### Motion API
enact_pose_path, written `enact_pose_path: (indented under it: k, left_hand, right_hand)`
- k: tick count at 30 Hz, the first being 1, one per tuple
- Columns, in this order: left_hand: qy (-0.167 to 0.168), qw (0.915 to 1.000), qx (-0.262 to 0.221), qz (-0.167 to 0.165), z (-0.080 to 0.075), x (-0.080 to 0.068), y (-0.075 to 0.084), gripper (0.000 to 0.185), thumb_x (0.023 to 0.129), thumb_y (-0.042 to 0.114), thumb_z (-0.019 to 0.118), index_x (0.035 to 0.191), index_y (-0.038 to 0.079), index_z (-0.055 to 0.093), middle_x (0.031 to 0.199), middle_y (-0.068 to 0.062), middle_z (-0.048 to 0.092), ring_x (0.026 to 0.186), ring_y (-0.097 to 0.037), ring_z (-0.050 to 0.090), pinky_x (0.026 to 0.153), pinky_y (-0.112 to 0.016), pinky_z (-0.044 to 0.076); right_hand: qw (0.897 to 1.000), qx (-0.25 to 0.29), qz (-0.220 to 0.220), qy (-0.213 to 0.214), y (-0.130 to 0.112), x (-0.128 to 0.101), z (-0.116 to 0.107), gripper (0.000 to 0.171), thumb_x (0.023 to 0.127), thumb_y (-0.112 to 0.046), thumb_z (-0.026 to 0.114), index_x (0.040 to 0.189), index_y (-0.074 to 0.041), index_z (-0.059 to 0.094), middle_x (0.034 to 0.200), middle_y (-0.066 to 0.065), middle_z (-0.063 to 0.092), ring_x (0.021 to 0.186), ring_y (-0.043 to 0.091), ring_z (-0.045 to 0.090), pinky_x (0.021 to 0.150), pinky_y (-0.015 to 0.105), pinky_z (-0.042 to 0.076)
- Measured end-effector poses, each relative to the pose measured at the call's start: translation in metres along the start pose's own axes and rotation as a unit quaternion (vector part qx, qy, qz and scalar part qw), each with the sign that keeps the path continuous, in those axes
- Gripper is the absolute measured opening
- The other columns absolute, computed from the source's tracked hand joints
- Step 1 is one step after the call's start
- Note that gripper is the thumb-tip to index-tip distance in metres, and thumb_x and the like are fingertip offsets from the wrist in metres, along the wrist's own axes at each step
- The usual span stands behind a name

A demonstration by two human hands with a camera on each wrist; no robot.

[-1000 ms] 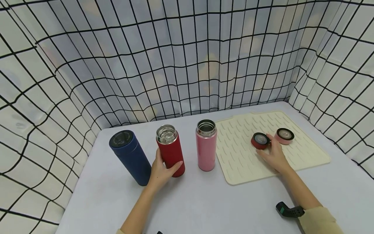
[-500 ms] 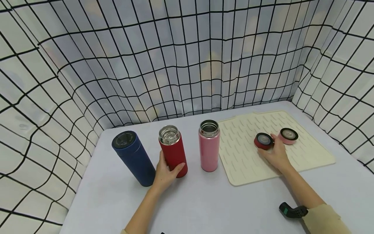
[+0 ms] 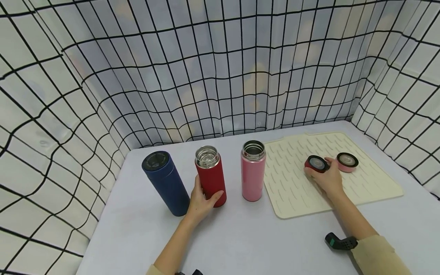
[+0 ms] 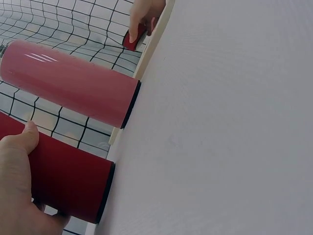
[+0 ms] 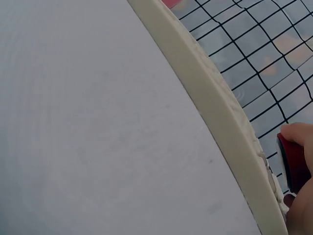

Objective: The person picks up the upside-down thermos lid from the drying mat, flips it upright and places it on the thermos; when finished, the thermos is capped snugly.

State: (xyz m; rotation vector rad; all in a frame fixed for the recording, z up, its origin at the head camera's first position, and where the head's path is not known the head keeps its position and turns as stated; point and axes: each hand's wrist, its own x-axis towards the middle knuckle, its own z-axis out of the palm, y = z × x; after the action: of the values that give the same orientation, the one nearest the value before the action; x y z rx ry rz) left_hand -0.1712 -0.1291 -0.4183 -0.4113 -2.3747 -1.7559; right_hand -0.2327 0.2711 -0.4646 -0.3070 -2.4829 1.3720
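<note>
The left hand [image 3: 201, 200] grasps the red flask [image 3: 211, 175] near its base. The flask stands upright on the table [image 3: 240, 236], long axis vertical, open mouth up, between the blue flask [image 3: 165, 182] and the pink flask [image 3: 253, 170]. The right hand [image 3: 328, 178] pinches the red lid [image 3: 316, 164] on the cream mat [image 3: 295, 191], just beside the pink lid [image 3: 347, 162]. No legible writing is visible

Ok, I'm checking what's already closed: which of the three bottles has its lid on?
The blue bottle, leftmost. The red bottle and pink bottle stand open, steel mouths showing.
</note>
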Motion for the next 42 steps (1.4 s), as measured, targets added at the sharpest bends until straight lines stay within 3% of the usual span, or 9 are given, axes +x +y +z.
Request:
enact_pose_path:
  k: [4, 8, 10, 13, 18, 23, 31, 38, 42]
  left_hand:
    - [-0.002, 1.0000, -0.002, 0.000, 0.001, 0.000, -0.001, 0.071, 0.080, 0.008, 0.069, 0.135, 0.004, 0.023, 0.127, -0.017, 0.044, 0.117, -0.030, 0.044, 0.096, -0.045, 0.040]
    - [-0.004, 1.0000, -0.006, 0.001, 0.001, -0.001, -0.002, 0.073, 0.080, 0.008, 0.069, 0.135, 0.005, 0.022, 0.128, -0.017, 0.043, 0.118, -0.031, 0.043, 0.096, -0.045, 0.040]
    - [-0.005, 0.9999, -0.010, 0.003, 0.000, -0.001, -0.002, 0.073, 0.080, 0.007, 0.069, 0.135, 0.005, 0.022, 0.128, -0.016, 0.043, 0.118, -0.030, 0.043, 0.096, -0.045, 0.040]
    - [-0.005, 0.9999, -0.016, 0.004, 0.000, -0.001, -0.002, 0.072, 0.080, 0.007, 0.069, 0.135, 0.005, 0.022, 0.129, -0.016, 0.043, 0.118, -0.031, 0.043, 0.096, -0.045, 0.040]
    - [-0.007, 0.9998, -0.020, 0.001, 0.000, -0.001, -0.002, 0.072, 0.080, 0.007, 0.068, 0.136, 0.005, 0.022, 0.129, -0.016, 0.043, 0.119, -0.031, 0.042, 0.096, -0.046, 0.040]
    - [-0.005, 0.9999, -0.013, 0.008, 0.000, -0.001, -0.003, 0.072, 0.081, 0.007, 0.068, 0.136, 0.005, 0.022, 0.129, -0.017, 0.043, 0.119, -0.031, 0.042, 0.097, -0.046, 0.038]
    - [-0.003, 0.9999, -0.006, 0.010, -0.001, -0.002, -0.005, 0.073, 0.081, 0.008, 0.068, 0.137, 0.006, 0.021, 0.129, -0.017, 0.044, 0.119, -0.031, 0.043, 0.097, -0.047, 0.038]
    - [-0.004, 0.9998, -0.014, 0.011, -0.001, -0.001, -0.008, 0.072, 0.081, 0.008, 0.068, 0.137, 0.006, 0.022, 0.129, -0.016, 0.044, 0.119, -0.030, 0.043, 0.097, -0.047, 0.038]
    - [-0.004, 0.9998, -0.014, 0.012, -0.001, -0.001, -0.008, 0.073, 0.081, 0.009, 0.068, 0.137, 0.006, 0.022, 0.129, -0.016, 0.044, 0.119, -0.031, 0.042, 0.097, -0.048, 0.037]
  right_hand:
    - [0.997, 0.067, 0.014, -0.021, -0.007, -0.007, -0.003, 0.085, 0.077, -0.038, 0.072, 0.135, -0.001, 0.022, 0.130, 0.021, 0.038, 0.117, 0.032, 0.036, 0.093, 0.041, 0.032]
    - [0.993, 0.113, -0.022, -0.038, -0.019, -0.015, -0.003, 0.072, 0.079, -0.027, 0.072, 0.131, 0.000, 0.030, 0.120, 0.007, 0.044, 0.107, 0.013, 0.041, 0.082, 0.020, 0.035]
    - [0.985, 0.159, -0.048, -0.051, -0.028, -0.020, -0.002, 0.066, 0.080, -0.018, 0.072, 0.130, 0.000, 0.033, 0.116, -0.001, 0.046, 0.103, 0.006, 0.043, 0.077, 0.012, 0.038]
    - [0.966, 0.238, -0.073, -0.075, -0.043, -0.027, -0.004, 0.061, 0.080, -0.006, 0.070, 0.131, -0.002, 0.036, 0.113, -0.007, 0.048, 0.102, 0.002, 0.046, 0.076, 0.009, 0.042]
    - [0.927, 0.342, -0.096, -0.121, -0.067, -0.039, -0.009, 0.054, 0.083, 0.003, 0.062, 0.132, -0.007, 0.040, 0.116, -0.002, 0.046, 0.102, 0.003, 0.050, 0.078, 0.013, 0.046]
    - [0.877, 0.434, -0.129, -0.161, -0.087, -0.049, -0.011, 0.050, 0.087, 0.011, 0.052, 0.133, -0.004, 0.038, 0.121, 0.007, 0.041, 0.107, 0.009, 0.052, 0.086, 0.018, 0.045]
    - [0.840, 0.474, -0.197, -0.178, -0.117, -0.064, -0.014, 0.068, 0.077, 0.025, 0.052, 0.135, -0.005, 0.034, 0.123, 0.007, 0.042, 0.108, 0.013, 0.051, 0.083, 0.023, 0.048]
    - [0.805, 0.510, -0.239, -0.187, -0.138, -0.073, -0.011, 0.064, 0.076, 0.020, 0.057, 0.132, -0.004, 0.038, 0.120, 0.008, 0.046, 0.107, 0.016, 0.051, 0.083, 0.025, 0.049]
    - [0.770, 0.534, -0.280, -0.208, -0.151, -0.076, -0.007, 0.058, 0.078, 0.013, 0.059, 0.130, 0.002, 0.037, 0.121, 0.013, 0.048, 0.108, 0.022, 0.050, 0.084, 0.028, 0.049]
